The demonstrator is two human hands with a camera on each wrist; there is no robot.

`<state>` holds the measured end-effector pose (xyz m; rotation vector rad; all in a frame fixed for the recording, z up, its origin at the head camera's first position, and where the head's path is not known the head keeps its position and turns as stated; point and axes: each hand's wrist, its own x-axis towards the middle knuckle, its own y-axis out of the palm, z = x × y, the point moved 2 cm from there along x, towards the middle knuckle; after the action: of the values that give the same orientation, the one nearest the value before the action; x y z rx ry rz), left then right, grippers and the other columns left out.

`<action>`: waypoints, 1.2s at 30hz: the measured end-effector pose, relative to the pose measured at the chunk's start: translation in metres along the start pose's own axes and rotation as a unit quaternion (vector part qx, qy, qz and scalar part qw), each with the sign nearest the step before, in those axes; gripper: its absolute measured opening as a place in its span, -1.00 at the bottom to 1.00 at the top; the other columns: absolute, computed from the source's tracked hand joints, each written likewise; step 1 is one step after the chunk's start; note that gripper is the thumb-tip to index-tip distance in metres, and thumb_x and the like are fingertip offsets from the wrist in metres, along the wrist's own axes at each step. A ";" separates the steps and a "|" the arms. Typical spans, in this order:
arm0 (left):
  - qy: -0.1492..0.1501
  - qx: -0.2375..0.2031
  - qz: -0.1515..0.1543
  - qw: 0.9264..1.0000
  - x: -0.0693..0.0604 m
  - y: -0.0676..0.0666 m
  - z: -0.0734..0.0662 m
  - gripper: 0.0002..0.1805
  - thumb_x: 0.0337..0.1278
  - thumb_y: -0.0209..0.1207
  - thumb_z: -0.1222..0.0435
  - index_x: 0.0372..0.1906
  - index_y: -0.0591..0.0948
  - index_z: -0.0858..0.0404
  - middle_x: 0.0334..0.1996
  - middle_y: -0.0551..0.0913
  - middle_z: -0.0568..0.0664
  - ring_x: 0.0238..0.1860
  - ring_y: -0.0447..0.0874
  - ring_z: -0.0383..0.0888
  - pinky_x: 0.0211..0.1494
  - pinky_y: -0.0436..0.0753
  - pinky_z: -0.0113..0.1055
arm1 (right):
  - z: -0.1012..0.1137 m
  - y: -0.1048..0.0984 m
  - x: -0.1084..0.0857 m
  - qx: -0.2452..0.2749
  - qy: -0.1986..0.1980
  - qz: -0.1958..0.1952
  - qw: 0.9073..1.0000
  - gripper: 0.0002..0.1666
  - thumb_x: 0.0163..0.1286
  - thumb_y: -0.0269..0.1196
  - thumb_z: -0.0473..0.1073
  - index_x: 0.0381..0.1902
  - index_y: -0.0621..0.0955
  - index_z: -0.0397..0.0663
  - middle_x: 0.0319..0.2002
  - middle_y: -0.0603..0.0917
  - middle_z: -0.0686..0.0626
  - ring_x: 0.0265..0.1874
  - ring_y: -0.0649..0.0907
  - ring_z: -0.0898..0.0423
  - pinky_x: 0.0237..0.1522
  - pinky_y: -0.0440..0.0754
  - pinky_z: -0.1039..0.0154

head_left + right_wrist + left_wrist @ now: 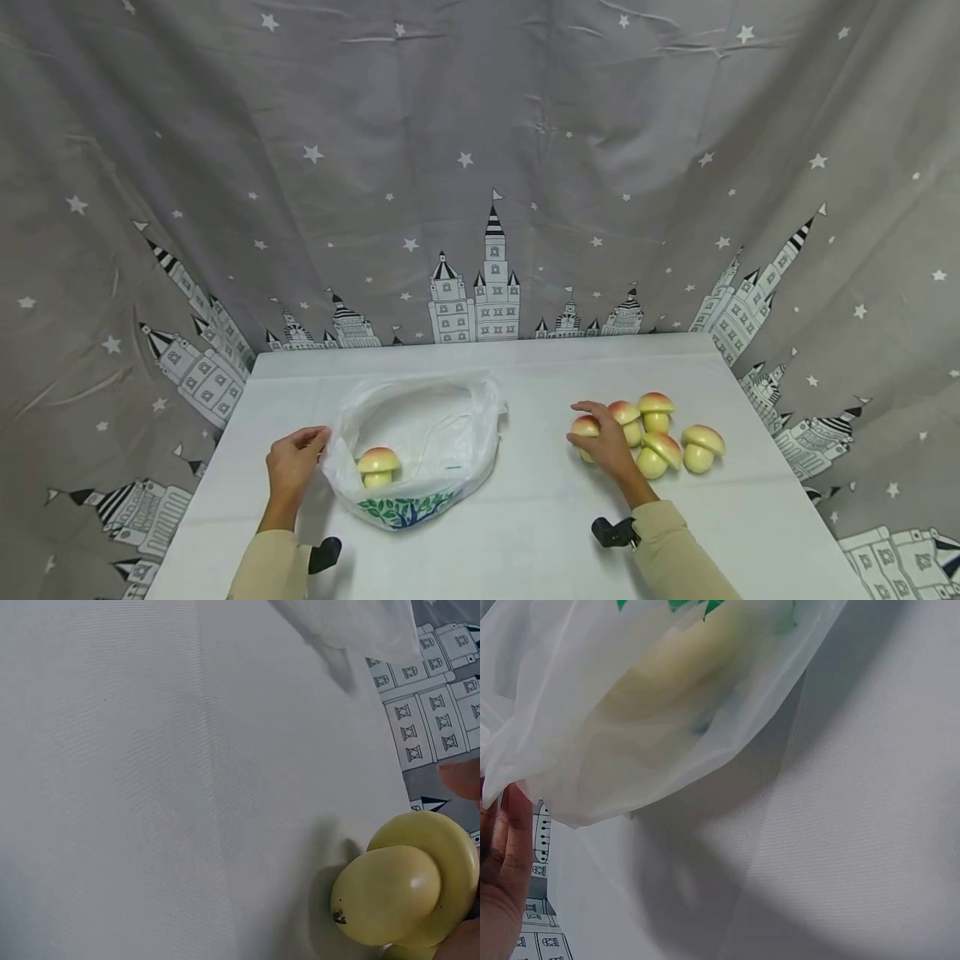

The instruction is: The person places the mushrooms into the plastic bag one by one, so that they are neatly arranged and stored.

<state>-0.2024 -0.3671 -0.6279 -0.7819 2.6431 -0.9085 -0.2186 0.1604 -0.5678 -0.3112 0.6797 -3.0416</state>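
My left hand (pixel 291 467) pinches the left rim of a white plastic bag (pixel 487 417); in the left wrist view its fingers (pixel 514 832) meet the film. The bag's mouth gapes upward, and a toy mushroom (pixel 378 465) with a yellow-red cap sits inside. My right hand (pixel 609 442) is spread around the leftmost toy mushroom (pixel 587 427) of a group on the table. In the right wrist view that mushroom (pixel 405 892) lies between the thumb and a fingertip (pixel 457 778), which stands apart from the cap. Whether the thumb touches it, I cannot tell.
Beside my right hand stand more toy mushrooms (pixel 656 410), including one at the far right (pixel 702 447). A white cloth covers the table (pixel 540 517). Behind it hangs a grey curtain (pixel 465 100) with stars and castles. Both wrists carry black camera mounts.
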 end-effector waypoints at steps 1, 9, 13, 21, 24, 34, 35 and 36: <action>0.000 -0.001 0.000 1.000 0.000 0.000 0.000 -0.52 0.28 0.09 -0.11 -0.01 0.66 0.18 -0.11 0.67 0.07 -0.17 0.61 -0.08 -0.32 0.56 -0.56 | -0.001 0.001 0.000 0.003 -0.004 -0.003 1.000 -0.45 -0.01 0.43 -0.45 0.02 0.59 -0.30 0.11 0.54 -0.31 0.19 0.44 -0.26 0.21 0.35 -0.16; 0.004 -0.001 0.001 1.000 0.000 0.000 0.002 -0.53 0.28 0.10 -0.10 -0.01 0.66 0.19 -0.13 0.67 0.06 -0.19 0.61 -0.10 -0.34 0.55 -0.58 | -0.005 0.010 -0.005 -0.029 -0.038 -0.009 0.999 -0.40 -0.15 0.25 -0.54 0.00 0.58 -0.37 0.02 0.59 -0.34 0.11 0.51 -0.29 0.17 0.39 -0.17; 0.006 0.001 -0.001 1.000 0.000 0.001 0.003 -0.54 0.28 0.11 -0.09 -0.02 0.67 0.18 -0.14 0.67 0.05 -0.20 0.61 -0.11 -0.35 0.54 -0.58 | -0.007 0.015 -0.008 -0.025 -0.036 -0.013 0.999 -0.43 -0.13 0.22 -0.54 -0.02 0.59 -0.40 -0.02 0.61 -0.34 0.06 0.54 -0.29 0.14 0.41 -0.16; 0.000 0.008 -0.010 1.000 0.002 -0.001 0.003 -0.52 0.26 0.11 -0.13 -0.03 0.68 0.16 -0.15 0.67 0.03 -0.22 0.60 -0.12 -0.34 0.54 -0.54 | -0.008 0.014 -0.011 0.044 0.025 0.008 0.999 -0.47 0.16 0.31 -0.46 0.12 0.52 -0.38 0.11 0.52 -0.36 0.16 0.46 -0.27 0.22 0.34 -0.12; 0.000 0.007 -0.013 1.000 0.002 -0.002 0.002 -0.51 0.25 0.11 -0.13 -0.03 0.68 0.17 -0.15 0.68 0.04 -0.21 0.60 -0.11 -0.33 0.55 -0.52 | -0.008 0.012 -0.010 0.037 0.035 0.021 0.998 -0.47 0.21 0.29 -0.43 0.17 0.50 -0.38 0.16 0.49 -0.37 0.21 0.43 -0.28 0.26 0.29 -0.16; -0.004 0.009 -0.005 1.000 0.002 0.001 0.002 -0.54 0.29 0.10 -0.09 0.00 0.66 0.18 -0.11 0.66 0.06 -0.17 0.61 -0.10 -0.25 0.61 -0.43 | 0.024 0.002 -0.015 0.034 0.054 0.057 0.996 -0.46 0.25 0.21 -0.48 0.22 0.44 -0.46 0.18 0.49 -0.40 0.14 0.50 -0.25 0.10 0.49 0.00; -0.003 0.007 -0.005 1.000 0.002 0.002 0.002 -0.53 0.29 0.10 -0.09 0.01 0.66 0.19 -0.11 0.66 0.07 -0.17 0.61 -0.08 -0.24 0.62 -0.41 | 0.019 0.003 -0.015 0.035 0.055 0.057 0.996 -0.45 0.27 0.23 -0.45 0.23 0.44 -0.44 0.18 0.50 -0.39 0.12 0.52 -0.23 0.07 0.52 0.05; -0.004 0.007 -0.004 1.000 0.003 0.002 0.001 -0.53 0.29 0.10 -0.09 0.01 0.66 0.18 -0.11 0.66 0.07 -0.17 0.61 -0.08 -0.22 0.63 -0.38 | 0.012 0.004 -0.014 0.036 0.057 0.054 0.996 -0.45 0.27 0.25 -0.41 0.23 0.44 -0.41 0.17 0.51 -0.37 0.11 0.53 -0.22 0.05 0.54 0.10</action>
<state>-0.2048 -0.3677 -0.6304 -0.7926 2.6266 -0.9234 -0.2031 0.1523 -0.5616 -0.0975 0.5702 -2.9896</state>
